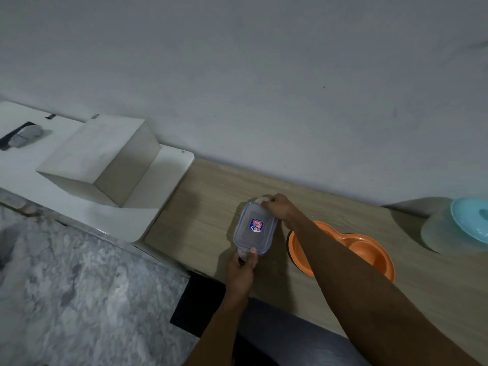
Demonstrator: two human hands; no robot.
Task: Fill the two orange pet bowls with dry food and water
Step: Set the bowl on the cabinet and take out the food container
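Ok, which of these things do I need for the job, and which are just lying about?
For the job: container, gripped at its end clips by left hand and right hand; orange bowls on the table.
Lying about: white box; grey object on the shelf; teal-lidded tub, contents unseen, so possibly needed.

**Lighting and Image Quality**

Illumination is dim, cool and diffuse. The white box (100, 159) shows a lit top and shaded right face. Soft shadows lie on the wooden counter (211, 186) left of the plastic container (254, 228). Wide-angle distortion bends the counter's edges. Detail is soft; the blue lid (472, 220) at the right edge is blurred.
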